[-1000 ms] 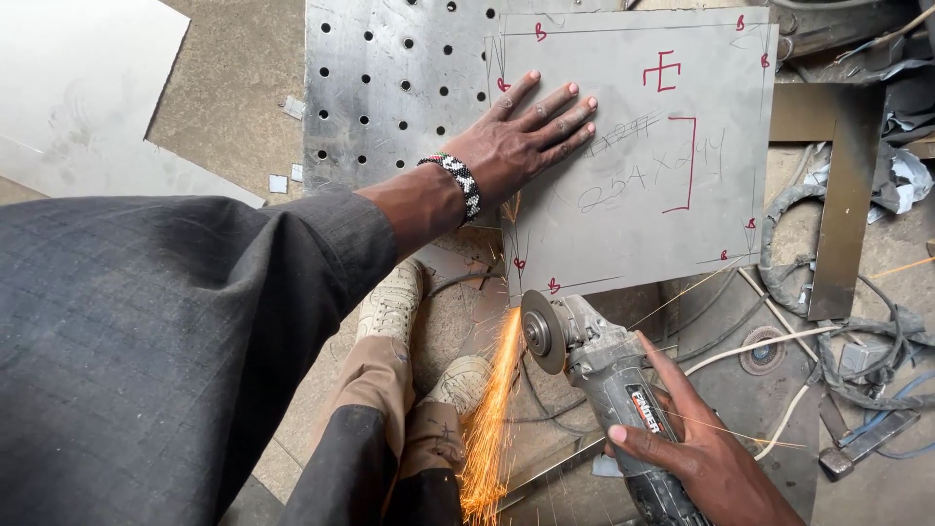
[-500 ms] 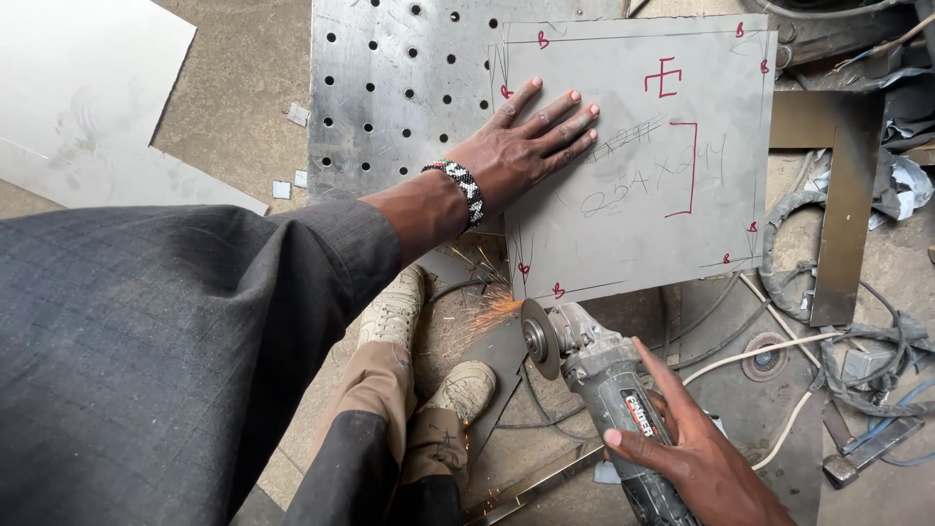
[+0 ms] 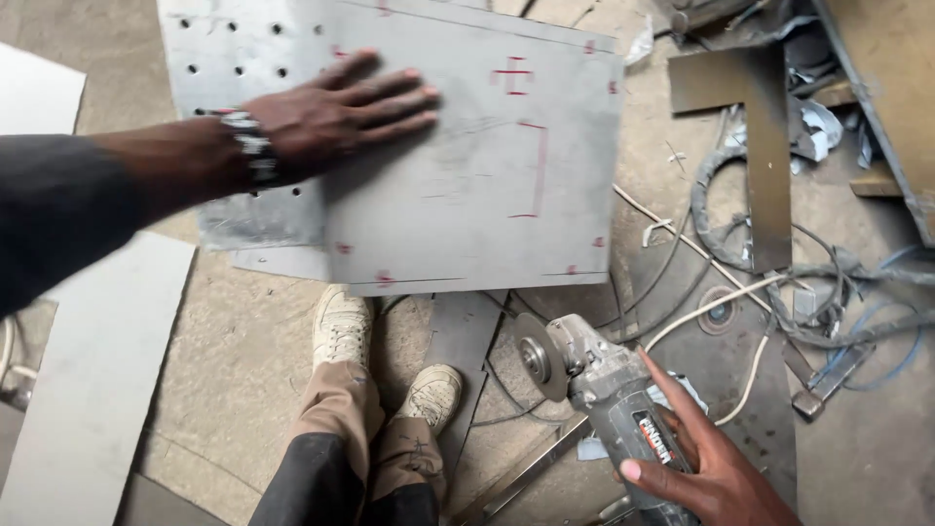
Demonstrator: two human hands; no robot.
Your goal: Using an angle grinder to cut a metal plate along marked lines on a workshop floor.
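Two hands at work, landmark is the grey metal sheet (image 3: pixel 467 185). Left hand (image 3: pixel 336 112) lies flat on the sheet's upper left part, fingers (image 3: pixel 404 102) spread and straight, gripping nothing, just pressing the sheet down. Wrist has a beaded bracelet (image 3: pixel 255 146), dark sleeve (image 3: pixel 58 209) beyond it. Right hand (image 3: pixel 706 468) is below the sheet's lower right corner, fingers wrapped round the body of the angle grinder (image 3: pixel 604 394), firmly closed on it. Grinder disc (image 3: pixel 534 356) points up toward the sheet's lower edge but sits apart from it, no sparks showing.

Sheet carries red marker lines and corner ticks, and overlaps a perforated plate (image 3: pixel 234 58) under its left side. Person's two shoes (image 3: pixel 390 360) are below the sheet's lower edge; cables (image 3: pixel 740 292) and a dark angle bar (image 3: pixel 760 146) lie right of it.

Step, as I judge: a pause between cuts along the marked lower edge, sheet pinned. Next move would call for lining the disc on the red mark while the left hand stays clear.

No containers in view, nothing to report there.
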